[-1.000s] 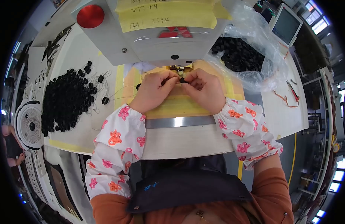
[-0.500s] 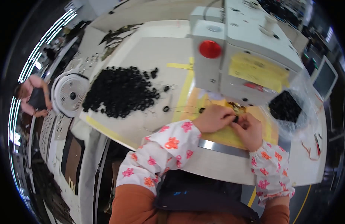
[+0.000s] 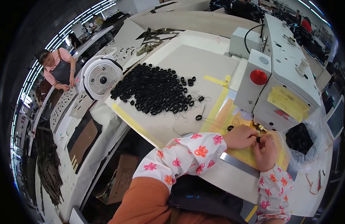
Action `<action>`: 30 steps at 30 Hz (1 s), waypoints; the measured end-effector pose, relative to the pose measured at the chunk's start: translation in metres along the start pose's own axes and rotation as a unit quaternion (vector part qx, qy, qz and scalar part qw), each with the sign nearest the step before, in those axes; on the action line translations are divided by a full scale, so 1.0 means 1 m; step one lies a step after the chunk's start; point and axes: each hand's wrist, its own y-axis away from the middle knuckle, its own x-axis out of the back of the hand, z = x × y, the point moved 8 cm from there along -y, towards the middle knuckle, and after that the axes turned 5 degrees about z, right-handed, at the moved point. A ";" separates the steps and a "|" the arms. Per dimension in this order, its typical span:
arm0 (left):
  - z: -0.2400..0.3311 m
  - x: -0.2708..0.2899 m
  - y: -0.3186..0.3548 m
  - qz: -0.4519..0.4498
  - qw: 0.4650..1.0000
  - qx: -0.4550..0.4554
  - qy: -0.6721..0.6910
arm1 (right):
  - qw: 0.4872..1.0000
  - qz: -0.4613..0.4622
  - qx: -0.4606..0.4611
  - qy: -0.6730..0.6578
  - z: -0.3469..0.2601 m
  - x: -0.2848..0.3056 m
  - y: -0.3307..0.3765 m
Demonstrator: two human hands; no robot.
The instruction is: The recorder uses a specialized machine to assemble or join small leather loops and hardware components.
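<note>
Close together by the brass-coloured parts point(image 3: 260, 128) of a pale sewing machine point(image 3: 292, 59), my two hands pinch one small black loop point(image 3: 258, 139). My left hand point(image 3: 239, 137) has its fingers closed at the loop's left side. From the right, my right hand point(image 3: 266, 154) grips it between thumb and fingers. My fingers hide most of this loop. Beside my left hand, another black loop point(image 3: 230, 128) trails thin thread toward a further loop point(image 3: 198, 117). A large pile of black loops point(image 3: 154, 91) covers the table to the left.
A red button point(image 3: 258, 77) is on the machine's front. To its right, a clear plastic bag point(image 3: 310, 151) holds black pieces point(image 3: 298, 137). A white fan point(image 3: 103, 79) stands left of the pile, with a co-worker point(image 3: 60, 69) beyond. A metal strip point(image 3: 239, 164) edges the work plate.
The whole view has swung left, so the machine, pile and hands appear farther right. My hands stay together at the brass parts, still pinching the small black loop.
</note>
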 end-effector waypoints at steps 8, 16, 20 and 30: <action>0.005 0.003 0.002 -0.028 0.999 0.040 -0.016 | 0.994 -0.079 -0.066 0.022 0.017 -0.009 0.006; -0.004 0.000 0.002 -0.071 0.992 0.075 0.072 | 0.999 -0.012 -0.029 -0.012 0.003 0.002 0.004; 0.004 -0.001 0.006 -0.052 0.995 0.077 -0.027 | 0.998 -0.042 -0.047 0.028 0.010 -0.006 0.009; -0.001 -0.003 0.008 0.040 0.994 0.017 -0.101 | 0.997 -0.035 0.001 0.075 0.004 -0.010 0.007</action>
